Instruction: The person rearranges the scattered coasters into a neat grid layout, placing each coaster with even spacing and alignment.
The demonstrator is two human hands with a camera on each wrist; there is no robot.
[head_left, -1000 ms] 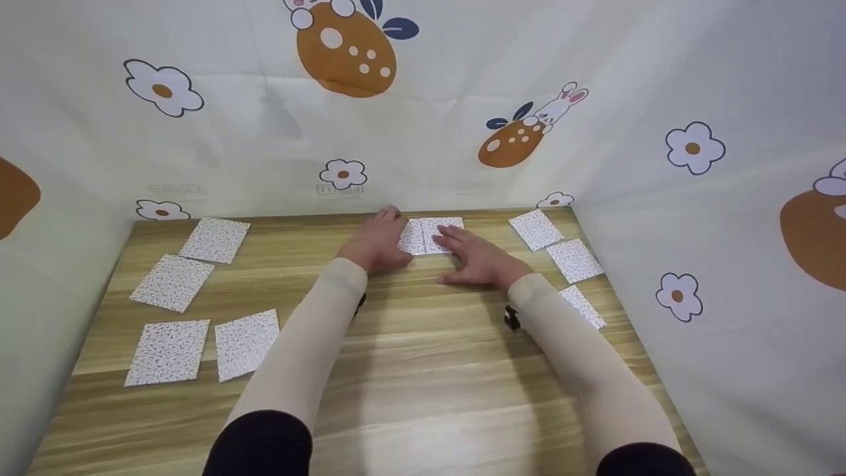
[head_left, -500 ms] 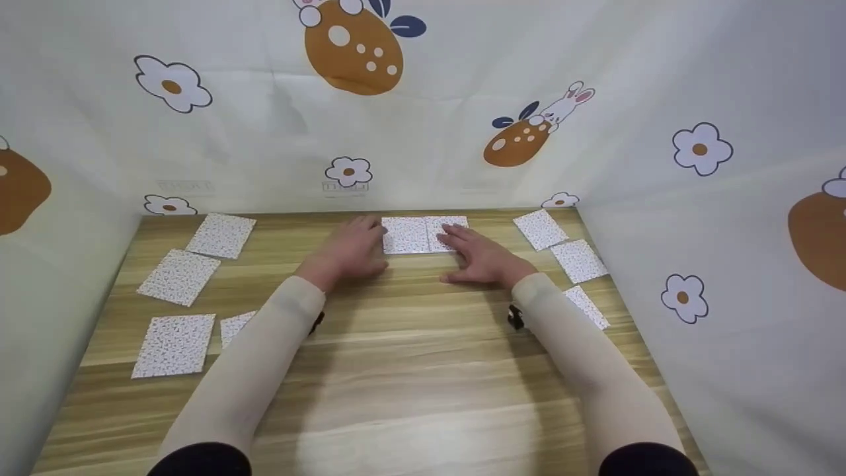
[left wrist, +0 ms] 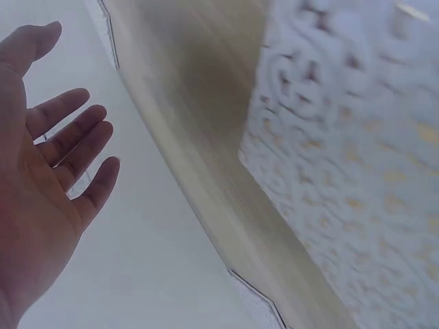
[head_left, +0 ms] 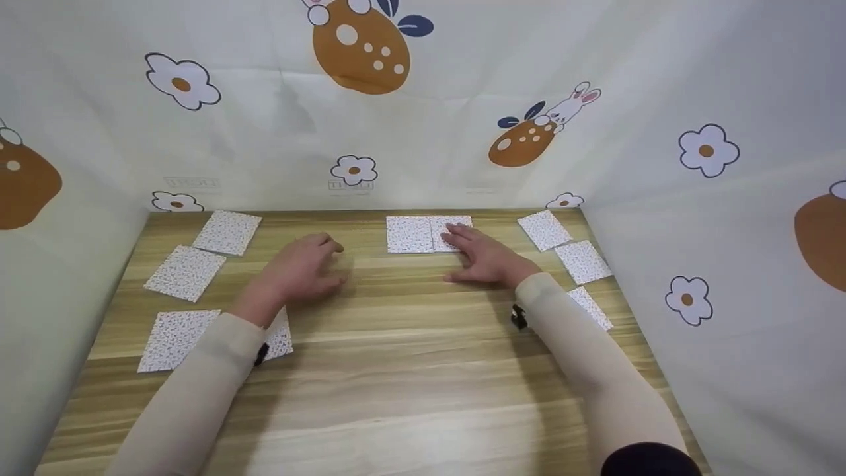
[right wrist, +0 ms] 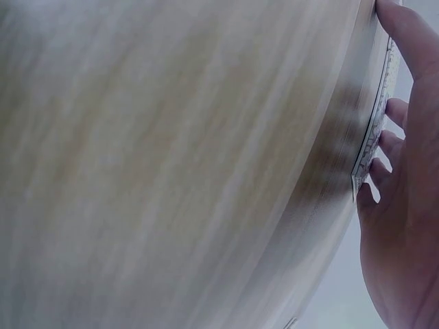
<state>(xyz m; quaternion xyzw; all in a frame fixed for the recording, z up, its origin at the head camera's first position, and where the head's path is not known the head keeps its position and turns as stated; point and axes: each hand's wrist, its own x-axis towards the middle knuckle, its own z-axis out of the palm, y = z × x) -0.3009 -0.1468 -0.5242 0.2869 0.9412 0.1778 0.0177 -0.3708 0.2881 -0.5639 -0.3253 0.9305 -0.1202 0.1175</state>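
Note:
Two white cards with a small scroll pattern lie edge to edge at the back of the wooden table, a left card point(head_left: 408, 235) and a right card point(head_left: 437, 231). My right hand point(head_left: 486, 258) rests its straight fingertips on the right card; the right wrist view shows that hand point(right wrist: 408, 185) with its fingers at a card's edge. Left of the pair, my left hand point(head_left: 304, 268) is over the table with relaxed, parted fingers and nothing in them. A card point(left wrist: 343, 157) fills much of the left wrist view, apart from the hand point(left wrist: 48, 157).
More such cards flank the table point(head_left: 383, 370): an upper left card point(head_left: 228, 233), one below it point(head_left: 186, 273), and two partly under my left forearm point(head_left: 192, 390). Three cards, the topmost point(head_left: 544, 230), line the right edge. A printed curtain point(head_left: 423, 132) encloses the back and sides.
My left hand has left the card pair and moved left and toward me; its forearm now overlaps the lower left cards. My right hand has stayed on the right card.

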